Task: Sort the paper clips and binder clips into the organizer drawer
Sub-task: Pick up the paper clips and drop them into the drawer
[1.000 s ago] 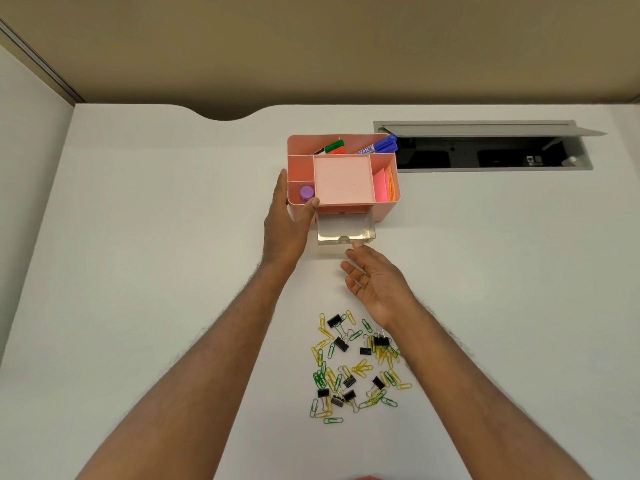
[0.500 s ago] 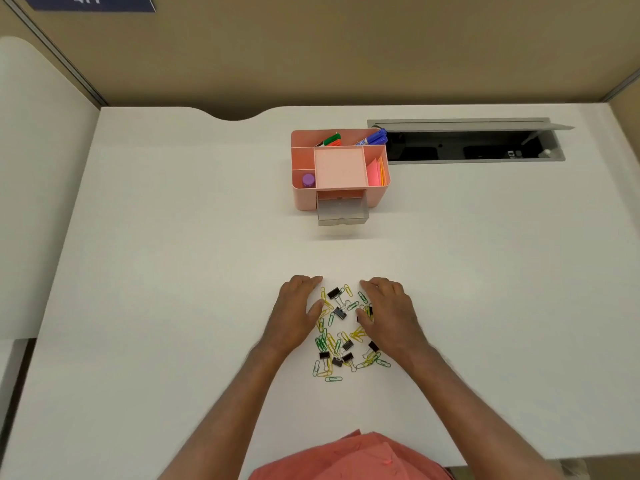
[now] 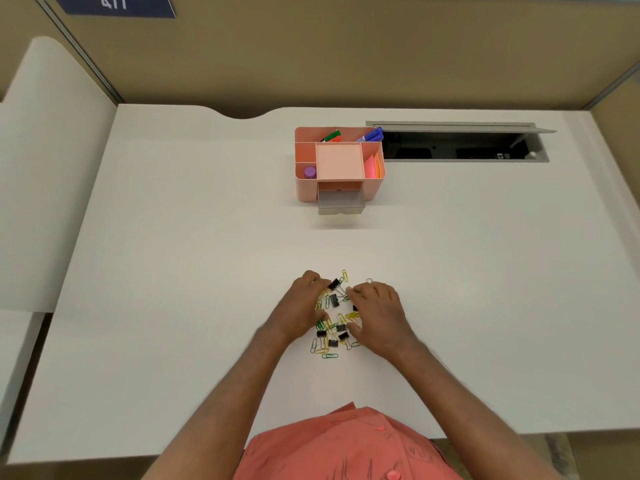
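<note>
- Your left hand (image 3: 300, 311) sits on the left side of the clip pile (image 3: 334, 318), fingers curled down onto the clips — whether that grip has pinched anything, you cannot tell from here.
- Your right hand (image 3: 379, 315) sits on the right side of the same pile, fingers bent inward and resting on clips; its grip is just as unclear.
- The pile lies on the white desk (image 3: 173, 271), between your two hands: yellow and green paper clips (image 3: 329, 356) mixed with black binder clips (image 3: 334, 299).
- One yellow paper clip pokes out at the far edge of the pile, and a few green ones trail off at its near edge.
- The pink organizer (image 3: 339, 164) stands well beyond the pile, on the far side of the desk.
- Its clear drawer (image 3: 341, 202) is pulled out toward the pile, and looks empty.
- Inside the organizer: markers (image 3: 370, 135) at the back, a purple-capped item (image 3: 310, 172) at front left, bright sticky notes (image 3: 373, 167) on the right.
- A cable tray (image 3: 460, 142) — lid open — lies just right of the organizer.
</note>
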